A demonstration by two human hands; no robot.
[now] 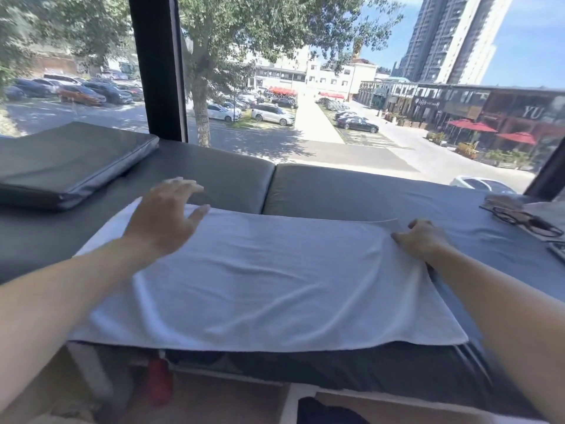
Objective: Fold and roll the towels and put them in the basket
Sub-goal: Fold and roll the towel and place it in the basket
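- Towel [260, 280] lay spread flat on the cushioned bench [336, 191], reaching the bench's near edge.
- Left hand [165, 218] was over the towel's far left corner, fingers extended.
- Right hand [420, 240] rested on the towel's right edge, near the far corner.
- Loose cushion [67, 163] lay on the bench, far left, behind the towel.
- Glasses [526, 221] lay on the bench at far right, well apart from the towel.
- Window [305, 87] stood behind the bench.

Loads of open bench [351, 191] behind the towel [260, 280]; only the loose cushion [67, 160] far left and glasses [526, 221] far right block things.
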